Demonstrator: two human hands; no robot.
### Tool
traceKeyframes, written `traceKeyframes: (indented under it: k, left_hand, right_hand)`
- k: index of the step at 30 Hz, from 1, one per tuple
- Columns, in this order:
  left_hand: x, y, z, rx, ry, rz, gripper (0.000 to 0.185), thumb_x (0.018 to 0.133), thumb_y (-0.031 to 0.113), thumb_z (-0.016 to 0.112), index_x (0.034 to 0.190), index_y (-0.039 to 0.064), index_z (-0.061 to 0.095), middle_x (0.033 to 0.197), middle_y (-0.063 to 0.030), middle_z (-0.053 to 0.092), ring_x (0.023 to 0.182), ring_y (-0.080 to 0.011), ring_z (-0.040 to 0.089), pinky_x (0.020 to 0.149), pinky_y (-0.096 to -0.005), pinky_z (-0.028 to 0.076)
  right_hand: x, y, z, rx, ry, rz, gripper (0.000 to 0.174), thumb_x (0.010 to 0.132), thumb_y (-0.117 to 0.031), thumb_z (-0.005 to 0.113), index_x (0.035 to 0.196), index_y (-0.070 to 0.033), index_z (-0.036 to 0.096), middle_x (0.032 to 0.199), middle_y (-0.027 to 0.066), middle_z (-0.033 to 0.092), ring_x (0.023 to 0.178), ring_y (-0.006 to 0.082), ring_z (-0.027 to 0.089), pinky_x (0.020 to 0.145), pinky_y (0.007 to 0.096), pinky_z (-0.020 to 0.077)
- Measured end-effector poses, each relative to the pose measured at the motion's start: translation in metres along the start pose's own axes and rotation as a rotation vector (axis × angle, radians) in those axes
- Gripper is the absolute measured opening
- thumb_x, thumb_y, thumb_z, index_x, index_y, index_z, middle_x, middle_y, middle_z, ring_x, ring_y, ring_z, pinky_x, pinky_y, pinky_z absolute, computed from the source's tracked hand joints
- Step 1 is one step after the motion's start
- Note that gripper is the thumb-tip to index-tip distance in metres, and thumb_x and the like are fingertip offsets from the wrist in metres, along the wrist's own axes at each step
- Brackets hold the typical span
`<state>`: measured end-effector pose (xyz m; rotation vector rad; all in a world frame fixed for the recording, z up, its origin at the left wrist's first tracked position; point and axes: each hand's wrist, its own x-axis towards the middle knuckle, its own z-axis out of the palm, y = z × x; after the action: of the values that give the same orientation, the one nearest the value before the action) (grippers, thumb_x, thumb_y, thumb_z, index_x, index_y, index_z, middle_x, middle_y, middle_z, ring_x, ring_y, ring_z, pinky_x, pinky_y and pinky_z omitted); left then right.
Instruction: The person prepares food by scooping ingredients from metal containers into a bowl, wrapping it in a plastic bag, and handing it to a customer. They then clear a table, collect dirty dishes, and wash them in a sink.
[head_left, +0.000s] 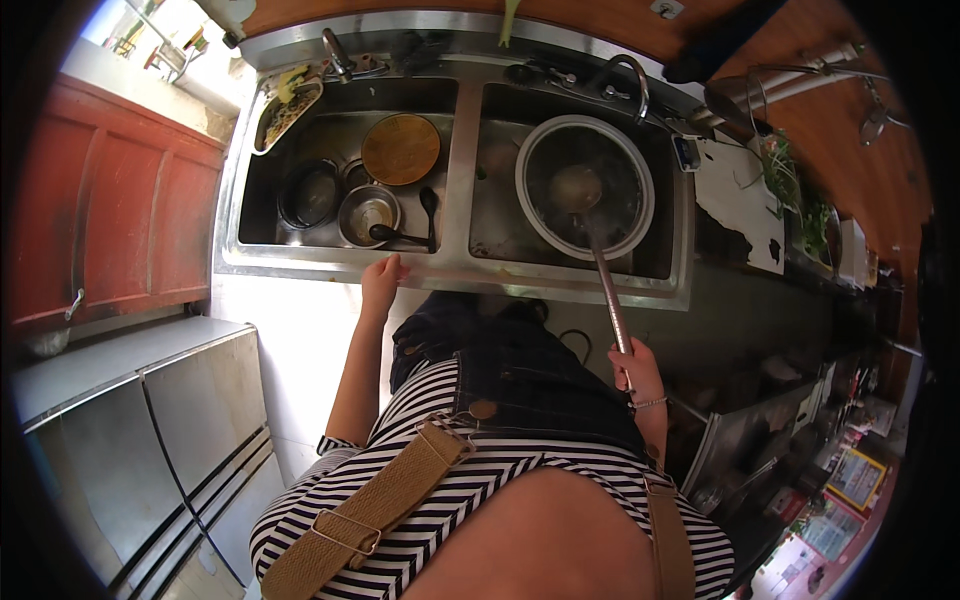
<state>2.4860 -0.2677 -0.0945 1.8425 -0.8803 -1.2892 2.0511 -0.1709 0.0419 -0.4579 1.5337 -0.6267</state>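
Note:
My right hand (639, 365) is closed around the long metal handle of a ladle (611, 296). The ladle's round bowl lies inside a large round metal pot (643, 187), in dark liquid with a faint haze over it. That pot stands in the right basin (495, 217) of a double stainless steel sink (487, 282). At the front rim of the left basin is my left hand (379, 285), its fingers curled and partly hidden; whether it grips the rim cannot be told.
The left basin holds a brown round plate or lid (401, 148), a dark pot (309, 193), a metal bowl (369, 213) and black spoons (428, 206). A strainer tray (289, 116) with scraps fills its back corner. Faucets (337, 56) rise behind; greens (780, 165) sit right.

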Motion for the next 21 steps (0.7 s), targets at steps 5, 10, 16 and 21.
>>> traceKeyframes:
  k: [5, 10, 16, 21]
  left_hand:
    - [-0.004, -0.002, -0.006, -0.022, 0.019, -0.045, 0.036, 0.088, 0.029, 0.05, 0.077, -0.002, 0.066, 0.066, -0.0062, 0.063, 0.06, -0.0125, 0.058, 0.055, -0.0254, 0.043]
    - [-0.003, -0.005, -0.017, -0.055, 0.013, -0.05, 0.036, 0.088, 0.031, 0.05, 0.077, 0.0, 0.065, 0.067, -0.0042, 0.063, 0.061, -0.0111, 0.057, 0.056, -0.0245, 0.042]
    - [-0.011, -0.004, -0.018, -0.006, -0.008, -0.083, 0.035, 0.089, 0.033, 0.05, 0.078, 0.004, 0.065, 0.07, -0.0009, 0.062, 0.064, -0.009, 0.057, 0.061, -0.0231, 0.043]
    - [-0.02, -0.006, -0.02, -0.075, 0.054, -0.085, 0.036, 0.088, 0.03, 0.05, 0.075, -0.001, 0.065, 0.065, -0.0044, 0.063, 0.06, -0.011, 0.057, 0.056, -0.0244, 0.043]
  right_hand:
    - [-0.024, -0.021, 0.01, 0.181, -0.092, 0.056, 0.01, 0.082, -0.002, 0.055, 0.089, -0.004, 0.049, 0.055, -0.0007, 0.044, 0.034, 0.0058, 0.035, 0.031, 0.022, 0.0259]
    - [-0.049, -0.054, 0.017, 0.134, -0.184, 0.054, 0.014, 0.083, -0.001, 0.054, 0.094, -0.004, 0.047, 0.055, -0.0009, 0.044, 0.034, 0.0051, 0.035, 0.03, 0.0205, 0.0253]
    - [-0.039, -0.082, 0.044, 0.037, -0.38, 0.059, 0.016, 0.083, -0.002, 0.055, 0.096, -0.003, 0.047, 0.055, -0.0011, 0.044, 0.034, 0.0047, 0.037, 0.03, 0.0195, 0.0262]
    - [-0.001, -0.082, 0.083, -0.148, -0.52, 0.032, 0.017, 0.083, -0.004, 0.057, 0.096, -0.002, 0.046, 0.056, -0.001, 0.045, 0.035, 0.0041, 0.038, 0.031, 0.0188, 0.0288]
